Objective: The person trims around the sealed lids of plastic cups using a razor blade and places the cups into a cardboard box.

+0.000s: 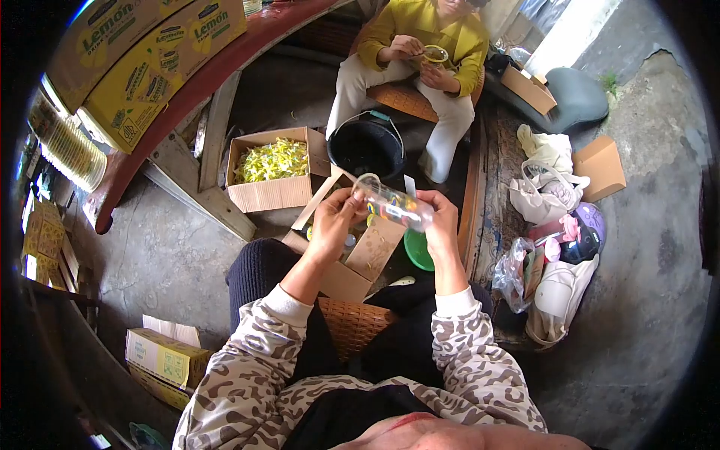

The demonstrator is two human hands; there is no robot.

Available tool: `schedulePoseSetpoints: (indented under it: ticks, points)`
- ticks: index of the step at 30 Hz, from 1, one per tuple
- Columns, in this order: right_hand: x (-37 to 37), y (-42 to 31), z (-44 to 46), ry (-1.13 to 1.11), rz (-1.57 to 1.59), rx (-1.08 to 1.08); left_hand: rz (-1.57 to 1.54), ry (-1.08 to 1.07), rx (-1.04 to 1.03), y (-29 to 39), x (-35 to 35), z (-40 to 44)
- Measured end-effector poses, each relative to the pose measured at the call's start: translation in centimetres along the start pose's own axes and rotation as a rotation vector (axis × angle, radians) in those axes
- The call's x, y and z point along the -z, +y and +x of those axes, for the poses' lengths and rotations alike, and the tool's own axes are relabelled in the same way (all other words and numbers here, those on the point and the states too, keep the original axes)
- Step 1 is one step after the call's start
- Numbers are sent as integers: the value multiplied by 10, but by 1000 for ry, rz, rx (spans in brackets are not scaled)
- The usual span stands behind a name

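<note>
A clear plastic cylinder with coloured printing is held in the air between my two hands, tilted down to the right. My left hand pinches its left end, where a round rim shows. Fingers of my right hand are closed round its right end. Below it stands an open cardboard box with flaps up and small round items partly visible inside. A green basin is under my right hand. Ahead is a black bucket with a metal handle.
An open carton holds yellow-green pieces. Beyond the bucket sits a person holding a yellow-rimmed item. Lemon cartons and stacked clear cups are at upper left. Bags and a helmet lie right.
</note>
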State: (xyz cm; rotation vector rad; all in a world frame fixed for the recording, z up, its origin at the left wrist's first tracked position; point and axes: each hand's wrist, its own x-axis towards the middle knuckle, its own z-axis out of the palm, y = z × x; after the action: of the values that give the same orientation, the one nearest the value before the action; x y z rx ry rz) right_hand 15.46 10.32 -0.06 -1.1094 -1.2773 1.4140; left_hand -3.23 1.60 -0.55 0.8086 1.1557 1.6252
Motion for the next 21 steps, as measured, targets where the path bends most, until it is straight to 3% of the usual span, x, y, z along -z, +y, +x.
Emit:
schedulePoseSetpoints:
  ticks: [2,6,9,14,21]
  points:
    - [-2,4,-1,34,-137,129,-244,-24,126,3,2,2]
    - [-11,0,-8,48,-383,311,-398,3,175,4,4,5]
    - [-19,-1,-14,40,-495,511,-460,45,210,10,2,3]
    - [-34,-14,-29,34,-572,596,-495,69,211,5,5,6]
    - [-40,-6,-32,59,-786,887,-524,57,205,-8,13,11]
